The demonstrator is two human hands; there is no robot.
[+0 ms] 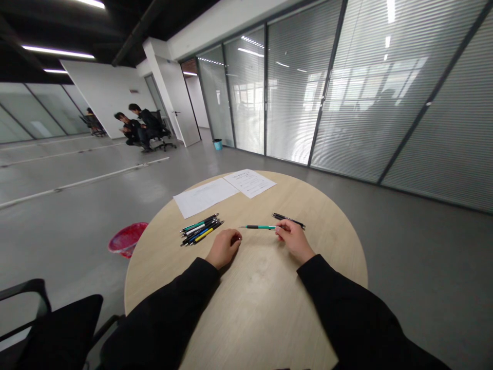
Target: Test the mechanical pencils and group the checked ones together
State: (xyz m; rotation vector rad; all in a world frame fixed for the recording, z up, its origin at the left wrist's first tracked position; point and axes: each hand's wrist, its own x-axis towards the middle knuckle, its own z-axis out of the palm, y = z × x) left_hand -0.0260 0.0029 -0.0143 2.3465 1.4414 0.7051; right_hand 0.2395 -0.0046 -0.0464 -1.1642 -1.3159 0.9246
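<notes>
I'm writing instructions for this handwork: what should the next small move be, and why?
Probably bring the left hand to the green pen: the right hand holds it near one end, and its tip points leftward, close to the left hand.

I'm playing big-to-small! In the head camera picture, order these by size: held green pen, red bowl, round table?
1. Round table
2. Red bowl
3. Green pen, in the right hand

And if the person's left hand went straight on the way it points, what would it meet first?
Probably the slim green-and-black pen in the right hand, near its thin tip, though the left hand might pass beneath, since the pen's height is unclear.
</notes>
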